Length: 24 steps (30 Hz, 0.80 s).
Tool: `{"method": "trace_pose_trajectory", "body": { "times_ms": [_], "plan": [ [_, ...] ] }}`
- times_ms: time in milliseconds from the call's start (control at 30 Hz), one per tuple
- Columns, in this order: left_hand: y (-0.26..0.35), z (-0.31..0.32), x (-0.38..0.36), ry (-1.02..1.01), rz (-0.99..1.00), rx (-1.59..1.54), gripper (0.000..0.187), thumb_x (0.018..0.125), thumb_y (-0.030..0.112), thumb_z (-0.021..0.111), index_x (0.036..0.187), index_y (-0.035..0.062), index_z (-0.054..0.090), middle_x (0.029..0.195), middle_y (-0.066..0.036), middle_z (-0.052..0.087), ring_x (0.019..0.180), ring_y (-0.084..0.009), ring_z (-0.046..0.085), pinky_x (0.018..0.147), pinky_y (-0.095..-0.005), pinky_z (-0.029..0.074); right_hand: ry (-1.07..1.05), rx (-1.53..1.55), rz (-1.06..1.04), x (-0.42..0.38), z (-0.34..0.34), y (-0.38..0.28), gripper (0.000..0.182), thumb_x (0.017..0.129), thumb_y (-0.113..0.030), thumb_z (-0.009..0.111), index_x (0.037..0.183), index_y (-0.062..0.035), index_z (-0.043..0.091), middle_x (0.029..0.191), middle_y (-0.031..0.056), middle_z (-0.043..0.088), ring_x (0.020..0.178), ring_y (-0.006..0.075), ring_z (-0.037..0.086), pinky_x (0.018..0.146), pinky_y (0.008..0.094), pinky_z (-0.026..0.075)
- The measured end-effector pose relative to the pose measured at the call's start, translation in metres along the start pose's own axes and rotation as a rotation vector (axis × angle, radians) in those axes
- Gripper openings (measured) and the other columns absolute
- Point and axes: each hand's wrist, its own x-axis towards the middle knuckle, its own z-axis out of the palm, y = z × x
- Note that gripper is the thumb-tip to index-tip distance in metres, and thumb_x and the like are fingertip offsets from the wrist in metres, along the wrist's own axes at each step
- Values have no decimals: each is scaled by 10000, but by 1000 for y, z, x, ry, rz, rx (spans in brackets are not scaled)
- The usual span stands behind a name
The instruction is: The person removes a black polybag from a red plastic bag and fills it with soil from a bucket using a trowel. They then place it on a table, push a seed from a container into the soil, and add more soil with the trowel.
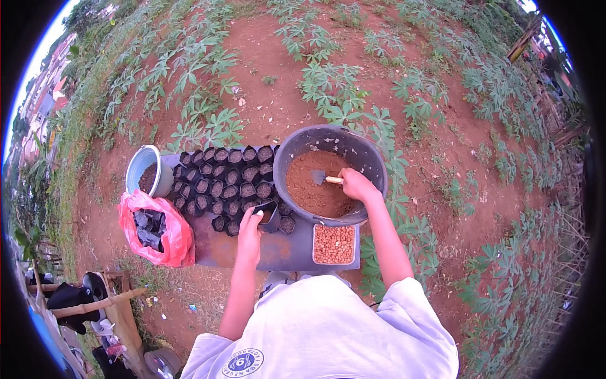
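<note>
In the head view my right hand (357, 184) is closed round the handle of a small trowel (318, 177). Its grey blade rests at the brown soil (309, 197) inside a large black bucket (289, 140). My left hand (250, 228) grips a black plastic seedling bag (270, 218), its mouth tilted upward; how much it holds is hard to make out. Just beyond that hand, rows of soil-filled black seedling bags (230, 175) stand close together on the table (284, 248).
A square tub of tan pellets or seeds (334, 245) sits at the table's near right. On the left are a light-blue pail (165, 180) with dark soil and a pink plastic bag (179, 243) holding black bags. Leafy plants (328, 85) grow beyond.
</note>
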Motion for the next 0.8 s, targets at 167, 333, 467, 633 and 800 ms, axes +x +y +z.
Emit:
{"method": "trace_pose_trajectory", "body": {
  "times_ms": [167, 333, 467, 633, 800],
  "plan": [
    [14, 3, 0, -42, 13, 3, 250, 957, 163, 547, 1182, 60, 577, 1053, 0, 630, 927, -87, 589, 820, -256, 451, 76, -9, 2, -3, 4, -6, 173, 830, 14, 516, 984, 4, 593, 1056, 231, 608, 1045, 393, 619, 896, 466, 489],
    [25, -2, 1, -67, 38, -2, 224, 963, 159, 526, 1154, 57, 583, 1043, -5, 629, 925, -90, 592, 821, -260, 457, 129, -27, 12, -4, 4, -16, 204, 813, 43, 515, 999, -9, 578, 1057, 223, 600, 1046, 394, 615, 900, 473, 485],
    [35, -7, 1, -50, 38, 13, 227, 965, 164, 526, 1156, 55, 585, 1046, -9, 627, 929, -93, 593, 824, -264, 460, 79, -23, 47, -3, 1, -18, 168, 886, 4, 516, 1033, -1, 598, 1101, 205, 595, 1082, 386, 592, 935, 451, 467],
    [33, -25, 16, -52, 49, -42, 270, 956, 151, 550, 1198, 33, 567, 1070, -16, 624, 957, -104, 594, 841, -272, 461, 62, -37, 26, -4, 2, -14, 183, 886, 6, 510, 1034, -5, 618, 1048, 200, 626, 1073, 375, 601, 925, 447, 474],
    [30, -36, 29, -33, 35, -56, 296, 952, 145, 566, 1224, 29, 558, 1079, -17, 622, 980, -112, 594, 853, -285, 466, 54, -42, 43, -13, 3, -15, 188, 868, 18, 511, 1024, -8, 612, 1045, 194, 627, 1068, 371, 602, 920, 448, 477]
  ]
}}
